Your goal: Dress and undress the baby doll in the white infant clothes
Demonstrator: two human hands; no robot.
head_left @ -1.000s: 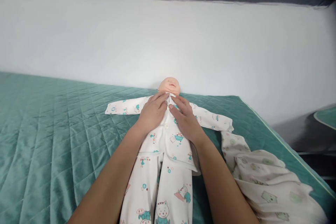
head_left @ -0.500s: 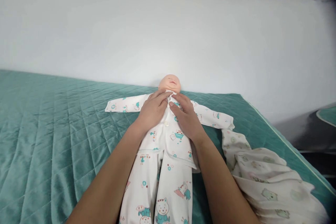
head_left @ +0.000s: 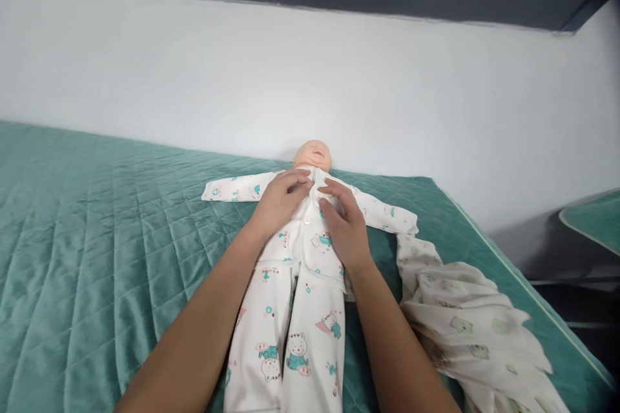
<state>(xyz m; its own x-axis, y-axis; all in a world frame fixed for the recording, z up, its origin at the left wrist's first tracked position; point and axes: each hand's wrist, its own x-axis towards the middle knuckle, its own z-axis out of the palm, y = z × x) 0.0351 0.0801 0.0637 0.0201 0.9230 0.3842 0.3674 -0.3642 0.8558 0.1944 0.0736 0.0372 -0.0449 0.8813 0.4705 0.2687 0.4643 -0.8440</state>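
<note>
A baby doll (head_left: 314,156) lies on its back on a green quilted mattress (head_left: 97,232), head toward the white wall. It wears a white printed sleepsuit (head_left: 295,310) with cartoon animals, sleeves spread out to both sides. My left hand (head_left: 279,201) rests on the doll's chest at the collar, fingers curled and pinching the left edge of the suit's front opening. My right hand (head_left: 340,222) lies on the other side of the chest, fingertips pinching the right edge near the top button. Both hands meet at the neckline.
A crumpled cream cloth with pale green prints (head_left: 469,322) lies on the mattress to the right of the doll. The mattress edge (head_left: 508,271) runs diagonally at the right, with dark floor beyond. The white wall stands right behind the doll's head.
The view has shifted slightly, and both hands stay at the collar. The fingertips have drawn closer together on the suit's front edges.
</note>
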